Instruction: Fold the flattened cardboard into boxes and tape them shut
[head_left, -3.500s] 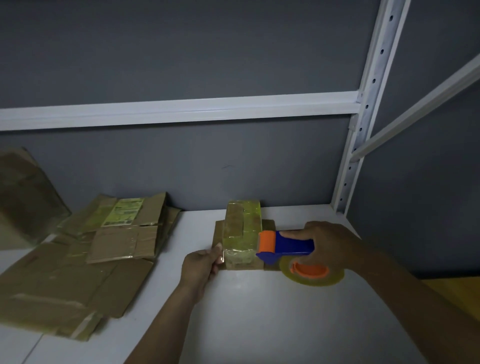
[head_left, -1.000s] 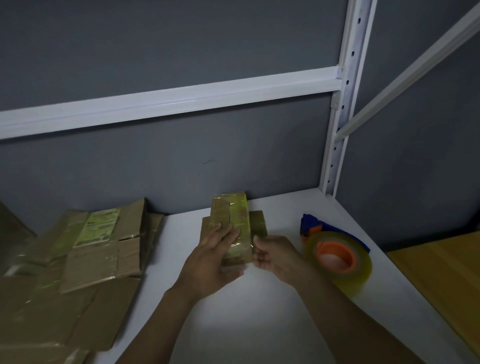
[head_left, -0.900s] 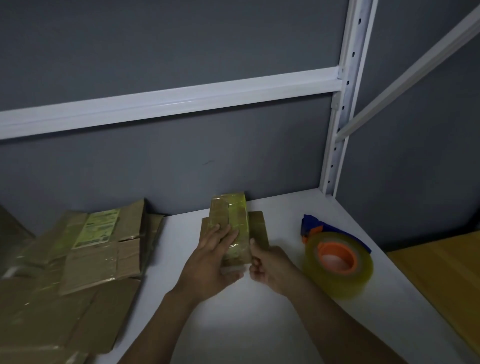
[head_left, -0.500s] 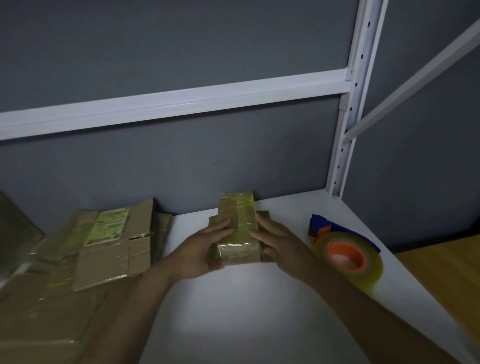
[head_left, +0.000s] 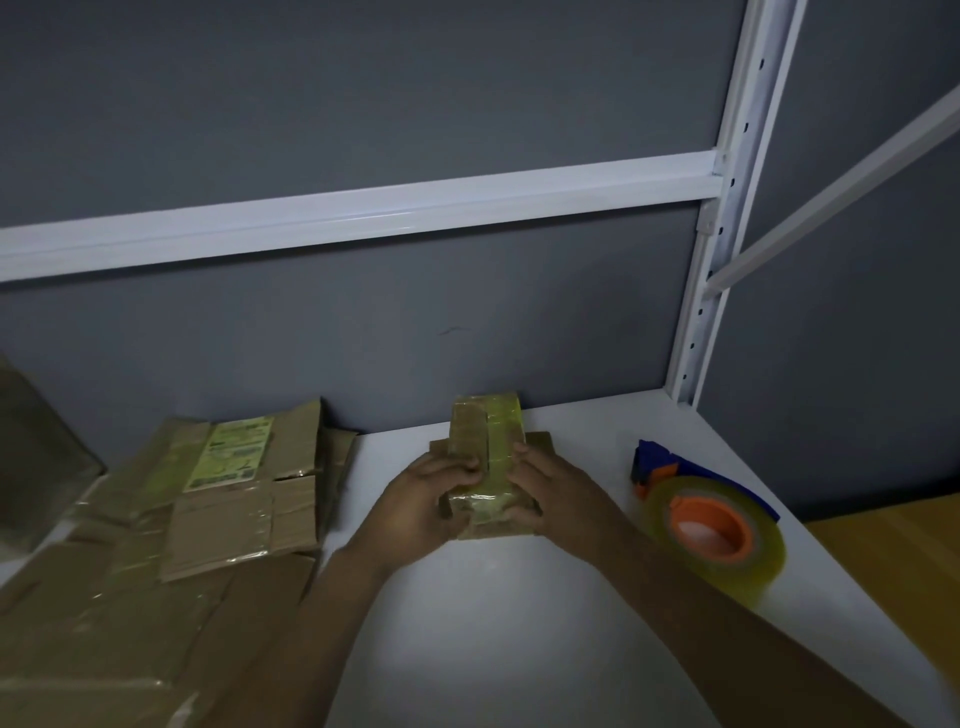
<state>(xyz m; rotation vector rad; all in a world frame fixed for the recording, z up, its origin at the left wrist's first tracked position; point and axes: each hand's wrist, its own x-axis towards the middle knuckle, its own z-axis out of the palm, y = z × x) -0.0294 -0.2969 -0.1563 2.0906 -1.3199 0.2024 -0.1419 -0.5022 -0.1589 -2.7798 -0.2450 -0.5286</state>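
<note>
The tape dispenser (head_left: 740, 527) now lies released at 3 o'clock of the box (head_left: 488, 431), whose sides the right hand (head_left: 558, 491) and left hand (head_left: 421, 501) grip.

Box (head_left: 488, 457): matt brown cardboard, covered with glossy yellowish clear tape.
Flattened cardboard (head_left: 223, 525): matt brown board with glossy tape strips and a printed paper label (head_left: 234, 452).
Tape roll (head_left: 758, 566): glossy translucent film on a smooth orange plastic core.
Dispenser (head_left: 652, 457): smooth blue plastic.
Shelf (head_left: 519, 623): smooth white, slight sheen.
Rail (head_left: 363, 218): white-painted metal, semi-gloss.
Wall (head_left: 311, 104): matt grey.
</note>
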